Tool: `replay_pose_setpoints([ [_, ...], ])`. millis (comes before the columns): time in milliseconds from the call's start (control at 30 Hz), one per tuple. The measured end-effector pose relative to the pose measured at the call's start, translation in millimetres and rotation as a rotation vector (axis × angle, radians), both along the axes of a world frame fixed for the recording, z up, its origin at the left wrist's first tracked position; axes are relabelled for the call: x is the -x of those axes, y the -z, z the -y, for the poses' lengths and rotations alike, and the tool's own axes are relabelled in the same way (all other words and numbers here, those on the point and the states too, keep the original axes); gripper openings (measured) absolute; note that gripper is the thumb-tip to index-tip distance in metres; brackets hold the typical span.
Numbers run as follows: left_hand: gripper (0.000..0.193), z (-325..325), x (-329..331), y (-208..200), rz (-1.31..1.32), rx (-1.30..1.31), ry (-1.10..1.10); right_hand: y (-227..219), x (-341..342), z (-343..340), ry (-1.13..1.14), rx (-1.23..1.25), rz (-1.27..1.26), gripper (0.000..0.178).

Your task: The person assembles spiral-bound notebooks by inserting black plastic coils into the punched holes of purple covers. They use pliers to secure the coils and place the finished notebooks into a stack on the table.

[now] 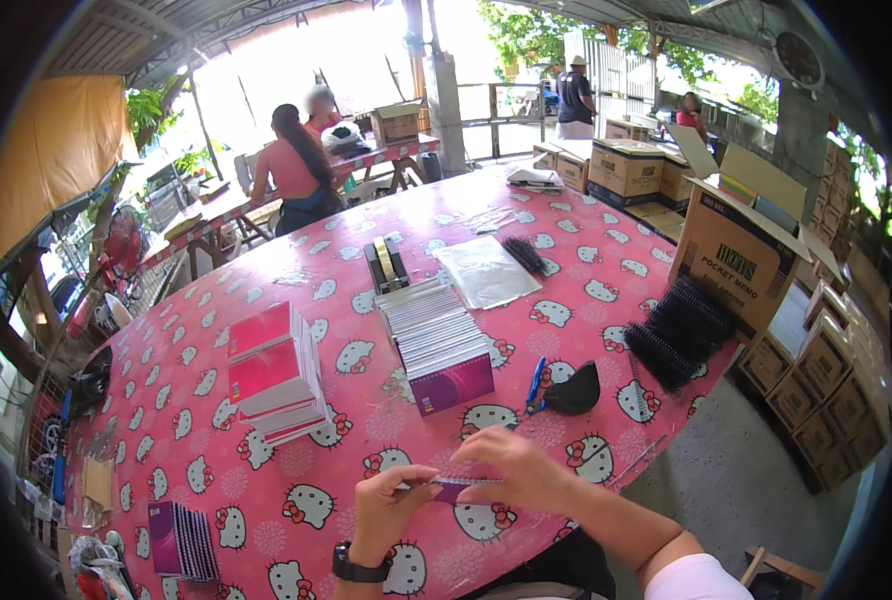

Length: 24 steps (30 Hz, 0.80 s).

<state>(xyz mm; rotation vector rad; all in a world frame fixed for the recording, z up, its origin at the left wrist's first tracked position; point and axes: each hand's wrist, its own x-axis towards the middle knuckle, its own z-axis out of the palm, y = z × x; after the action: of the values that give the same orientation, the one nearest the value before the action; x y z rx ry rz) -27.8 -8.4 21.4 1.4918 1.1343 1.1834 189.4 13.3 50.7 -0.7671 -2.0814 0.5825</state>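
Note:
Close to the table's near edge, my left hand (391, 508), a dark watch on its wrist, pinches a small purple spiral memo notebook (450, 491) seen nearly edge-on. My right hand (519, 470) is at the notebook's right end: its thumb lies along it, while the other fingers arch apart above, slightly blurred. Just beyond are a blue-handled tool (536, 382) and a black pouch-like item (572, 390). A long row of purple notebooks (451, 387) stands past them. Pink-red notebooks (266, 370) are stacked to the left, and more purple notebooks (181, 541) lie at the lower left.
Bundles of black spiral coils (678, 335) lie at the right edge, beside an open cardboard box (734, 250). A tape dispenser (387, 266), clear plastic sheets (488, 272) and a small coil bundle (525, 255) sit farther back. Stacked cartons (816, 385) line the right; people work at tables beyond.

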Motion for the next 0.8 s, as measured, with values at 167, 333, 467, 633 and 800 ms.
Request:
replay_pose_setpoints([
  [167,0.019,-4,-7,-1,0.049,-0.057,-0.007,15,16,1,0.050,0.061,-0.010,0.029],
  [333,0.017,0,-7,3,0.110,-0.001,-0.038,14,23,5,0.100,-0.138,-0.027,0.027],
  [467,0.017,0,-6,9,0.132,-0.009,-0.013,21,24,8,0.107,0.037,-0.009,0.030],
  [633,0.018,3,0,6,0.129,0.006,-0.047,6,35,17,0.182,-0.060,0.028,0.034],
  [800,0.018,-1,-1,10,0.116,-0.020,-0.081,13,36,16,0.105,0.039,-0.003,0.032],
])
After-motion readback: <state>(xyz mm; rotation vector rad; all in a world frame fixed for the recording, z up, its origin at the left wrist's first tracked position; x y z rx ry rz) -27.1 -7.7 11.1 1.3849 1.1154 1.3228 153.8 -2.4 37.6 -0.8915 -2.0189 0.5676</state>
